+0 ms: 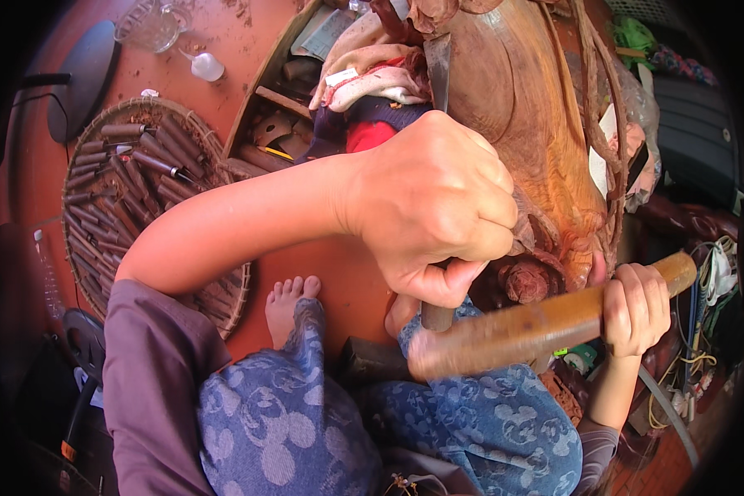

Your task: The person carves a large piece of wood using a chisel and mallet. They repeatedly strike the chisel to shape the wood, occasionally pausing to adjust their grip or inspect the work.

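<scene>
My left hand (446,198) is closed in a fist around a chisel. The chisel's flat steel blade (440,70) sticks out beyond the knuckles, and the butt of its wooden handle (436,317) shows below the thumb. In my right hand (636,310) is a wooden mallet (521,332), shaped like a thick club. Its motion-blurred head lies close to the chisel butt; whether they touch I cannot tell. Past my left fist stands a carved wooden piece (504,74) with a smooth grained face and carved roses (527,283). My fist hides the blade's lower part.
On the left, a round woven tray (238,310) holds many wooden-handled carving tools. A wooden box (252,112) with cloths (372,62) and odds and ends stands beyond my left forearm. A glass mug (153,31) and small white bottle (207,67) are far left. Cords and clutter (703,355) crowd the right.
</scene>
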Action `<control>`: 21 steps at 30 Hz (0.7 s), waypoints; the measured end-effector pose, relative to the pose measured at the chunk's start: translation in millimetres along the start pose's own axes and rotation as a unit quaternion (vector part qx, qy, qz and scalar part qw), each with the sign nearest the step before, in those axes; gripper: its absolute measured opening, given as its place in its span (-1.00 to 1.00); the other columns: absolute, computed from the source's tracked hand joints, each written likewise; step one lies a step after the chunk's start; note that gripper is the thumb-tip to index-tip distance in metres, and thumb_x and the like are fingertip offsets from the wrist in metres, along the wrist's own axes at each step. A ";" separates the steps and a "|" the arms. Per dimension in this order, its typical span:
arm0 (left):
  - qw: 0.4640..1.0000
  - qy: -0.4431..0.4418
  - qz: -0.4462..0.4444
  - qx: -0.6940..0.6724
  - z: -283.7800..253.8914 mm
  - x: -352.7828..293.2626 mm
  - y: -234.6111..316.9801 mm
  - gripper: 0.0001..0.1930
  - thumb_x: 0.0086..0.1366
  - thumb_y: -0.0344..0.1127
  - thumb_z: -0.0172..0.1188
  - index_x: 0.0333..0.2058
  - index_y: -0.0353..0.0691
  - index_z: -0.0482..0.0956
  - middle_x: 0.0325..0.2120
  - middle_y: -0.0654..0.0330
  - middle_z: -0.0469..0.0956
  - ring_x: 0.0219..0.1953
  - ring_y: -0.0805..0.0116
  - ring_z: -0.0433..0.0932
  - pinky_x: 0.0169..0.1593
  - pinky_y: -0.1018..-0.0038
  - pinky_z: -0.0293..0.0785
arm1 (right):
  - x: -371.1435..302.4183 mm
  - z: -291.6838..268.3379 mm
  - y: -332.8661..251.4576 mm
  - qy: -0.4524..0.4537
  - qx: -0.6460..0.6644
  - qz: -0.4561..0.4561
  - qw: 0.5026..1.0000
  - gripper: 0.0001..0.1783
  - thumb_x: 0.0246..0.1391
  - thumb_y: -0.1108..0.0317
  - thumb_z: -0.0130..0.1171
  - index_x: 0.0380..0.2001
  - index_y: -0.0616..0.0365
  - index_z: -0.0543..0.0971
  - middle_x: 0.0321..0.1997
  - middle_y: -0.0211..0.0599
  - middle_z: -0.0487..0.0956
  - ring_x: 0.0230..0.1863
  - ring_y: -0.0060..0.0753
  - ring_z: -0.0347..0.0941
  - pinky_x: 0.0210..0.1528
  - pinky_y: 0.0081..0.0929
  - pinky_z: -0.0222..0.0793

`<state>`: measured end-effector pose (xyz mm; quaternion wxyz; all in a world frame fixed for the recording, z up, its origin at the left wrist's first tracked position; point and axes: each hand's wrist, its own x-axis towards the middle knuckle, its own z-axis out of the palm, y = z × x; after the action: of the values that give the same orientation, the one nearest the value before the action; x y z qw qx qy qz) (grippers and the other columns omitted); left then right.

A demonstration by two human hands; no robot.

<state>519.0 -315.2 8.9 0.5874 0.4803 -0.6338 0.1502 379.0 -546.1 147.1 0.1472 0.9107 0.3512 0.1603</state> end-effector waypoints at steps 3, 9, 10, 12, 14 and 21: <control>1.000 0.005 0.000 0.005 0.6 0.1 0.2 -0.84 -0.22 -0.21 0.11 -0.72 -0.13 0.36 -0.68 0.30 0.35 -0.66 0.32 0.37 -0.61 0.44 0.26 | -1.9 4.6 7.3 0.048 0.040 -0.045 0.997 -0.70 -0.11 0.59 0.45 -0.46 0.25 0.45 -0.50 -0.17 0.56 -0.52 -0.23 0.53 -0.46 -0.34 0.52; 1.000 0.022 -0.007 0.013 3.6 1.0 -0.4 -0.85 -0.22 -0.22 0.11 -0.72 -0.13 0.38 -0.68 0.30 0.36 -0.66 0.34 0.37 -0.62 0.45 0.25 | -3.5 4.3 10.8 0.025 0.037 -0.045 0.998 -0.68 -0.14 0.62 0.46 -0.44 0.29 0.44 -0.51 -0.15 0.54 -0.53 -0.19 0.52 -0.46 -0.30 0.53; 0.999 0.031 -0.006 0.016 6.0 1.1 -1.0 -0.85 -0.22 -0.22 0.11 -0.72 -0.13 0.38 -0.68 0.31 0.36 -0.66 0.34 0.37 -0.62 0.45 0.25 | -3.0 4.2 12.4 0.022 0.019 -0.041 0.999 -0.68 -0.14 0.62 0.46 -0.45 0.30 0.45 -0.51 -0.15 0.54 -0.53 -0.19 0.52 -0.46 -0.30 0.53; 0.999 0.046 -0.008 0.020 7.4 2.4 -1.6 -0.85 -0.24 -0.22 0.12 -0.72 -0.12 0.38 -0.69 0.31 0.34 -0.67 0.34 0.35 -0.62 0.46 0.25 | -0.3 2.3 15.8 0.016 -0.015 -0.032 0.999 -0.69 -0.14 0.62 0.46 -0.46 0.30 0.45 -0.52 -0.15 0.54 -0.53 -0.18 0.52 -0.47 -0.31 0.53; 0.998 0.051 -0.011 0.022 8.4 3.2 -1.9 -0.85 -0.26 -0.23 0.12 -0.72 -0.11 0.38 -0.70 0.32 0.32 -0.67 0.34 0.35 -0.63 0.46 0.24 | -1.9 1.2 19.0 0.020 0.001 -0.036 0.999 -0.71 -0.13 0.63 0.45 -0.48 0.30 0.46 -0.53 -0.14 0.54 -0.53 -0.18 0.52 -0.47 -0.31 0.53; 0.997 0.071 -0.019 0.037 12.4 7.7 -2.9 -0.84 -0.30 -0.23 0.12 -0.74 -0.10 0.34 -0.73 0.33 0.26 -0.70 0.34 0.31 -0.64 0.45 0.20 | -1.1 -3.5 26.6 0.013 -0.010 -0.039 0.999 -0.70 -0.15 0.64 0.46 -0.46 0.32 0.46 -0.53 -0.13 0.53 -0.52 -0.16 0.52 -0.47 -0.30 0.53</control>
<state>515.0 -329.4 11.4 0.6156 0.5014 -0.5755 0.1961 392.6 -565.2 160.2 0.1578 0.8925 0.3869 0.1697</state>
